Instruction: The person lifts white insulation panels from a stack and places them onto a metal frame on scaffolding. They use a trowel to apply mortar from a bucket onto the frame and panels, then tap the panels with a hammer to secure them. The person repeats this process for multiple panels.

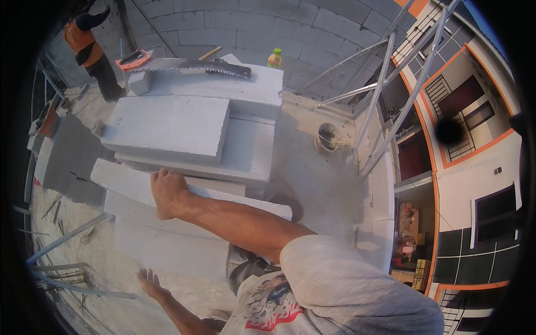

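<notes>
My right hand point(169, 194) reaches across from the right and rests on a long white building block point(125, 180), its fingers bent over the far edge. This block lies at the near side of a stack of white blocks point(167, 124). Lower down on the left, my left hand point(151, 285) is off the blocks, fingers apart, with nothing in it. A pale block face point(170, 248) shows just beyond it. On top of the stack at the far side lies a hand saw point(187, 65) with a red and black handle, its toothed edge toward me.
A bottle with a green cap point(274, 58) stands behind the stack. To the right are a bucket point(328, 138) and metal scaffold poles point(385, 84). A person in an orange vest point(82, 42) stands far left, before a grey block wall point(240, 33). Metal bars point(72, 237) cross the left.
</notes>
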Action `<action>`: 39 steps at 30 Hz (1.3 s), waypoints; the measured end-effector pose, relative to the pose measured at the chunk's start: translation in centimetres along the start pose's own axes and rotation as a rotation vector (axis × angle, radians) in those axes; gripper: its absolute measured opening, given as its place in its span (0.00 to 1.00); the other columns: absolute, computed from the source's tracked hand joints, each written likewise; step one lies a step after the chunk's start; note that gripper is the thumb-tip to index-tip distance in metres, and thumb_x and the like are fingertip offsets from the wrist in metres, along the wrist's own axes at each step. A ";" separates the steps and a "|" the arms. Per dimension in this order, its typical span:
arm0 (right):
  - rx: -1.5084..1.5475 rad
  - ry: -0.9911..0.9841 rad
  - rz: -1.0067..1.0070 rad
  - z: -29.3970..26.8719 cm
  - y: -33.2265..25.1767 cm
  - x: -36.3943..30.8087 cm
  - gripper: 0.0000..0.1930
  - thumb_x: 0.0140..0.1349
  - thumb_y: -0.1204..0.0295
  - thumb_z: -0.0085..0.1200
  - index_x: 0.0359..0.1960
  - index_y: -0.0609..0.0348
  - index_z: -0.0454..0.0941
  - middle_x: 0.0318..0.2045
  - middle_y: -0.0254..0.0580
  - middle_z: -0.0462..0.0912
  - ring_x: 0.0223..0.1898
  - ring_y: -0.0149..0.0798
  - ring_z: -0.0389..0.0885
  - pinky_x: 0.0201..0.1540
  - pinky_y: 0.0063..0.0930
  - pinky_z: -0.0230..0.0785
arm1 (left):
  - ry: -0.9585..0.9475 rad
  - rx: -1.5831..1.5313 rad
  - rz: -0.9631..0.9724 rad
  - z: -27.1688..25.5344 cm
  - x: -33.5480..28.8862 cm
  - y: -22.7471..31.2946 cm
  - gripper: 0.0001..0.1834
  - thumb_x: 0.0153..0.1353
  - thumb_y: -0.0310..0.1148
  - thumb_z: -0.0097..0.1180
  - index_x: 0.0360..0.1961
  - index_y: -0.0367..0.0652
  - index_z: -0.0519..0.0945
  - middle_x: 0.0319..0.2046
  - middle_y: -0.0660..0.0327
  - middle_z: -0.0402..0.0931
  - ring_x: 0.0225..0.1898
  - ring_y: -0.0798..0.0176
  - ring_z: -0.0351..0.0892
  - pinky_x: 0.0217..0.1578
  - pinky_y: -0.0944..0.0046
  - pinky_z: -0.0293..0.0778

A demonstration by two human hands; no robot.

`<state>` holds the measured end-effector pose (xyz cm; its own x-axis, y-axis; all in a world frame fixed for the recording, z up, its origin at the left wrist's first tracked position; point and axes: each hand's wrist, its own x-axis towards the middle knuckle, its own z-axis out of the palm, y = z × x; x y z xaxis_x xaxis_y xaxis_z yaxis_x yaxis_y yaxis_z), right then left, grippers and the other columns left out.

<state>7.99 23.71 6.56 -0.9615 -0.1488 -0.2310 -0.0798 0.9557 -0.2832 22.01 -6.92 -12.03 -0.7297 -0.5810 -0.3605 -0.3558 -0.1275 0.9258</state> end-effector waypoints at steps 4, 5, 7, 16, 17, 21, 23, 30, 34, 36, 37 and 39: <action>0.100 -0.013 -0.047 0.2 6.9 -8.1 0.39 0.34 0.70 0.62 0.52 0.78 0.65 0.42 0.62 0.74 0.43 0.50 0.78 0.40 0.36 0.77 | 0.014 0.154 -0.108 -3.2 3.9 -4.5 0.41 0.68 0.59 0.39 0.68 0.33 0.59 0.67 0.45 0.58 0.67 0.45 0.61 0.64 0.46 0.57; 0.123 0.016 -0.054 0.5 8.5 -10.9 0.39 0.32 0.71 0.63 0.51 0.79 0.66 0.41 0.62 0.75 0.41 0.50 0.79 0.38 0.36 0.77 | 0.037 0.191 -0.177 -4.1 4.5 -6.2 0.42 0.67 0.60 0.38 0.69 0.34 0.57 0.68 0.45 0.57 0.68 0.44 0.59 0.65 0.44 0.54; 0.128 0.051 -0.005 1.0 11.7 -17.2 0.40 0.32 0.72 0.63 0.51 0.80 0.65 0.39 0.61 0.74 0.40 0.50 0.79 0.37 0.37 0.78 | -0.010 0.324 -0.263 -5.8 4.1 -9.8 0.42 0.65 0.61 0.41 0.68 0.36 0.59 0.67 0.45 0.59 0.66 0.43 0.62 0.63 0.42 0.55; 0.192 0.219 0.489 4.2 25.2 -44.1 0.37 0.39 0.67 0.67 0.53 0.69 0.64 0.39 0.53 0.71 0.41 0.52 0.76 0.39 0.42 0.72 | -0.912 1.314 -0.663 0.5 -8.5 -13.6 0.32 0.62 0.53 0.49 0.61 0.43 0.69 0.58 0.54 0.71 0.57 0.50 0.72 0.53 0.44 0.65; 0.213 0.207 0.523 5.0 26.7 -46.9 0.38 0.39 0.68 0.66 0.53 0.69 0.64 0.39 0.53 0.71 0.42 0.52 0.76 0.40 0.43 0.73 | -0.987 1.382 -0.657 2.4 -10.7 -13.5 0.32 0.62 0.53 0.49 0.61 0.44 0.70 0.58 0.55 0.72 0.56 0.51 0.73 0.52 0.44 0.65; 0.290 0.183 0.692 9.1 32.7 -56.9 0.36 0.39 0.67 0.66 0.51 0.68 0.64 0.38 0.55 0.71 0.43 0.54 0.76 0.41 0.43 0.73 | -1.152 1.417 -0.570 10.5 -20.2 -15.3 0.27 0.59 0.49 0.54 0.57 0.47 0.74 0.52 0.59 0.76 0.53 0.57 0.76 0.50 0.45 0.68; 0.269 0.217 0.813 11.0 34.9 -60.6 0.34 0.39 0.65 0.66 0.48 0.66 0.65 0.39 0.54 0.71 0.44 0.55 0.75 0.43 0.44 0.73 | -1.195 1.389 -0.551 15.3 -24.1 -17.4 0.26 0.60 0.48 0.54 0.56 0.47 0.76 0.51 0.61 0.77 0.51 0.58 0.77 0.50 0.47 0.68; 0.310 0.141 1.255 14.1 42.1 -70.0 0.40 0.37 0.59 0.68 0.52 0.66 0.63 0.42 0.54 0.71 0.48 0.55 0.74 0.44 0.47 0.74 | -1.311 1.306 -0.107 31.6 -28.1 -19.8 0.24 0.62 0.46 0.53 0.55 0.45 0.76 0.46 0.61 0.80 0.44 0.60 0.80 0.44 0.59 0.74; 0.392 0.135 1.480 13.0 45.6 -74.4 0.47 0.34 0.55 0.72 0.54 0.67 0.62 0.48 0.55 0.70 0.51 0.55 0.74 0.48 0.46 0.73 | -1.139 1.337 0.007 41.4 -28.9 -18.8 0.21 0.63 0.44 0.53 0.46 0.38 0.80 0.37 0.59 0.82 0.35 0.59 0.81 0.37 0.60 0.76; 0.408 0.174 1.571 12.1 46.8 -76.5 0.49 0.34 0.55 0.74 0.56 0.68 0.61 0.50 0.55 0.70 0.52 0.55 0.74 0.51 0.45 0.72 | -0.967 1.215 -0.041 46.0 -30.6 -19.0 0.21 0.62 0.46 0.54 0.39 0.35 0.81 0.32 0.58 0.81 0.30 0.60 0.79 0.32 0.61 0.74; 0.410 0.194 1.621 11.6 47.4 -77.4 0.49 0.34 0.55 0.74 0.56 0.68 0.61 0.50 0.55 0.71 0.52 0.55 0.74 0.52 0.45 0.71 | -0.886 1.149 -0.066 48.6 -31.7 -19.3 0.22 0.62 0.47 0.54 0.36 0.33 0.81 0.29 0.58 0.81 0.28 0.60 0.78 0.30 0.61 0.73; 0.450 0.254 1.708 10.5 48.9 -79.7 0.49 0.34 0.57 0.75 0.56 0.69 0.60 0.49 0.56 0.71 0.51 0.56 0.74 0.53 0.44 0.70 | -1.029 1.251 -0.011 54.0 -34.2 -19.8 0.25 0.63 0.48 0.53 0.43 0.33 0.80 0.37 0.54 0.81 0.38 0.56 0.81 0.38 0.57 0.74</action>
<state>83.52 79.67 1.31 0.0922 0.9167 -0.3888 0.9807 -0.1513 -0.1242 22.51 58.84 -24.16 -0.6028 0.2371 -0.7619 -0.2157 0.8709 0.4417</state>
